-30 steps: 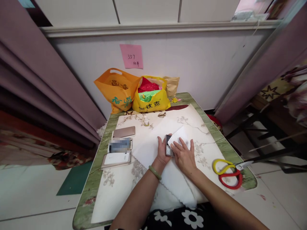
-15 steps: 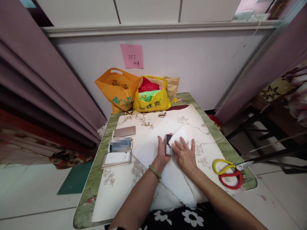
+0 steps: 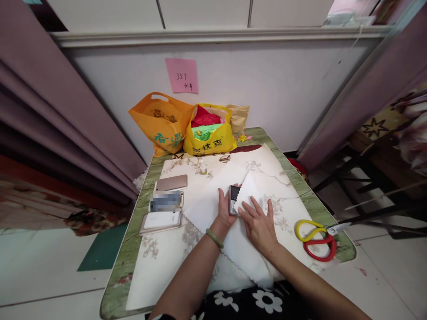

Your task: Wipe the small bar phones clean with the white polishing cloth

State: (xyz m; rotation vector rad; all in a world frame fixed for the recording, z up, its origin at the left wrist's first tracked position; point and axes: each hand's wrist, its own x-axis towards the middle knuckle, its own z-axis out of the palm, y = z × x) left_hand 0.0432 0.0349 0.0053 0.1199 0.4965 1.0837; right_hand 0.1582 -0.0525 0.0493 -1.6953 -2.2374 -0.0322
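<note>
My left hand (image 3: pixel 227 206) is wrapped round a keypad phone (image 3: pixel 234 193) with a dark screen and pale keys, holding it face up over the table. A white cloth (image 3: pixel 248 189) with a zigzag edge lies partly across the phone and hides its right side and some keys. My right hand (image 3: pixel 259 224) is on this cloth, its fingertips at the phone's lower right; its thumb is hidden. Under both hands a larger spread of white cloth (image 3: pixel 248 262) reaches down to the table's front edge.
Left of my hands lie a rose-gold phone (image 3: pixel 171 182), a phone with a blurred-out face (image 3: pixel 166 201) and a white phone (image 3: pixel 162 219) on another device. Scissors (image 3: pixel 320 238) with yellow and red handles rest at the right. An orange bag (image 3: pixel 163 124) and a yellow bag (image 3: pixel 211 140) stand behind.
The cloth's flap has shifted over the phone, uncovering more of the screen and covering more of the keys. My right hand has slid slightly down. My left hand keeps its hold.
</note>
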